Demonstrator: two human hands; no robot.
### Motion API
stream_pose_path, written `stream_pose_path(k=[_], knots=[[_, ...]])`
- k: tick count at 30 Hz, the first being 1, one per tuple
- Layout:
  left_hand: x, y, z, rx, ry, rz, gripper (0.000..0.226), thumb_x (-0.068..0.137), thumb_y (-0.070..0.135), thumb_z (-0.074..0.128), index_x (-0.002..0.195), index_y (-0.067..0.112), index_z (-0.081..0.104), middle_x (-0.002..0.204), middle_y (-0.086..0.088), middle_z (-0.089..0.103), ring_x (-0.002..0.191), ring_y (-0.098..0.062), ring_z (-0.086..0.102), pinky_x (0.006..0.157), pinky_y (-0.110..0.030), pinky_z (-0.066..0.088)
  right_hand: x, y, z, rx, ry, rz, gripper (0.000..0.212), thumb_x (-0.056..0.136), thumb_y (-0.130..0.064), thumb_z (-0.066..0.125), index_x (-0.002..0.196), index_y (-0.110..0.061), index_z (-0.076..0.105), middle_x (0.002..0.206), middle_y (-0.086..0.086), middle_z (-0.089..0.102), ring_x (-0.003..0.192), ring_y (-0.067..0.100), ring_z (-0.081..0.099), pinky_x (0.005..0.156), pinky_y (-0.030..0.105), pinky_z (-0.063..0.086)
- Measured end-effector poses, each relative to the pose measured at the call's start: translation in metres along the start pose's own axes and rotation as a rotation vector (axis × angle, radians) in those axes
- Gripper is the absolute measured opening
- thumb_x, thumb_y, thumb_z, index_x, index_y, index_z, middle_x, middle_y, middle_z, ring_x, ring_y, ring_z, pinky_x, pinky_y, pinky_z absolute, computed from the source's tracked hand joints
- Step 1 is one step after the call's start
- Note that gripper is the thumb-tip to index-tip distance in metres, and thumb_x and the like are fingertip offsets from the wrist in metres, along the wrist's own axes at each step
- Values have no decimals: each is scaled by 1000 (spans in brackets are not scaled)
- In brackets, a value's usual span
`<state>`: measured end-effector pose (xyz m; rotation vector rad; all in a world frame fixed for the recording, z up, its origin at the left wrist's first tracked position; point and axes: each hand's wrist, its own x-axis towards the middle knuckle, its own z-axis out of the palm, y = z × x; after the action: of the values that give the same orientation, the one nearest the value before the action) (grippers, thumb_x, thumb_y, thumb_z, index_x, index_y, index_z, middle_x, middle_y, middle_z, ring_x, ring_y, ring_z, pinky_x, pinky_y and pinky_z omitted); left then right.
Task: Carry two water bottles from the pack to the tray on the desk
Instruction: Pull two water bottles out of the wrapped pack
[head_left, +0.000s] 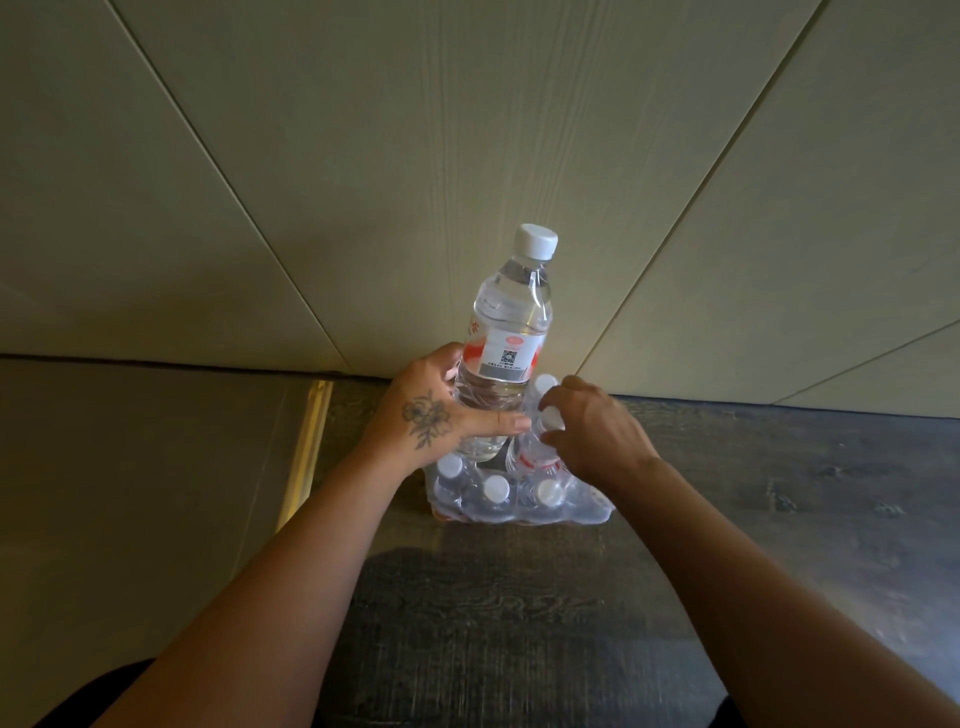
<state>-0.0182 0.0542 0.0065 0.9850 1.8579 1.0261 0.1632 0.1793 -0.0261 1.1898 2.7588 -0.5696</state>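
Observation:
A clear water bottle with a white cap and a red-and-white label is held upright above the pack, my left hand wrapped around its lower half. My right hand grips the neck of a second water bottle that stands in the pack, fingers closed just under its white cap. The shrink-wrapped pack of bottles sits on the dark floor against the wall, with several white caps showing through torn plastic. No tray or desk is in view.
Pale panelled wall rises directly behind the pack. Dark wood-grain floor lies beneath my arms. A grey surface with a brass-coloured strip borders the floor on the left.

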Motion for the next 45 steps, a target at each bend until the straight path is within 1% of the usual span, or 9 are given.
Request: stream_pose_path(k=[5,10,15,23,27,33,38,42,45], knots=[[0,-4,-4,-60,5,-37,118,33,91,89,138,42,66,112,37,75,108,19,67,98,-25,55,5,4,-42,78,20,-70,30,90,-31,82,118,-24,75,113,-2,71,97,24,70,78,35,52],[-2,-6,-6,-81,28,-49,93,34,91,89,116,52,69,103,47,76,100,23,70,90,-22,54,6,-2,-80,249,132,-181,25,88,-24,83,111,-15,78,101,2,69,90,27,68,79,47,58],[-1,-6,-9,-65,10,-21,106,42,83,91,136,41,68,123,25,77,117,8,68,100,-29,55,1,-10,-119,313,325,-252,29,89,-24,81,116,-12,79,102,3,69,87,27,70,79,53,59],[-1,-2,-9,-32,-12,-17,90,58,65,99,139,40,66,125,21,78,107,15,69,88,-18,53,-5,-18,-152,265,459,-324,37,97,-27,71,130,-10,74,108,9,66,83,33,70,76,56,61],[2,1,-7,-74,-10,-21,86,64,56,102,139,43,64,130,15,79,117,-1,74,99,-33,57,-1,-18,-147,240,449,-332,39,96,-19,75,133,-8,72,109,11,63,87,36,69,80,58,61],[3,11,2,-184,4,-18,90,57,54,100,139,46,64,114,38,77,112,21,67,89,-13,51,3,-11,-135,226,446,-333,41,96,-15,76,135,-5,71,110,14,63,89,38,68,81,60,60],[5,18,10,-218,-31,9,95,61,48,100,147,37,60,142,15,73,131,2,64,102,-23,48,5,-8,-131,276,447,-315,41,97,-19,74,136,-7,70,110,9,62,87,34,69,82,56,63],[4,25,14,-193,-34,2,80,57,51,98,128,50,61,123,27,73,109,22,66,95,-18,47,6,-9,-118,427,437,-221,45,94,-32,74,134,-13,69,116,-2,57,103,15,65,90,46,65],[4,26,16,-210,-7,-2,79,57,47,100,128,48,64,125,23,76,115,16,68,101,-24,51,9,-5,-112,610,302,-79,45,88,-50,70,119,-17,71,121,4,62,109,13,65,101,43,58]])
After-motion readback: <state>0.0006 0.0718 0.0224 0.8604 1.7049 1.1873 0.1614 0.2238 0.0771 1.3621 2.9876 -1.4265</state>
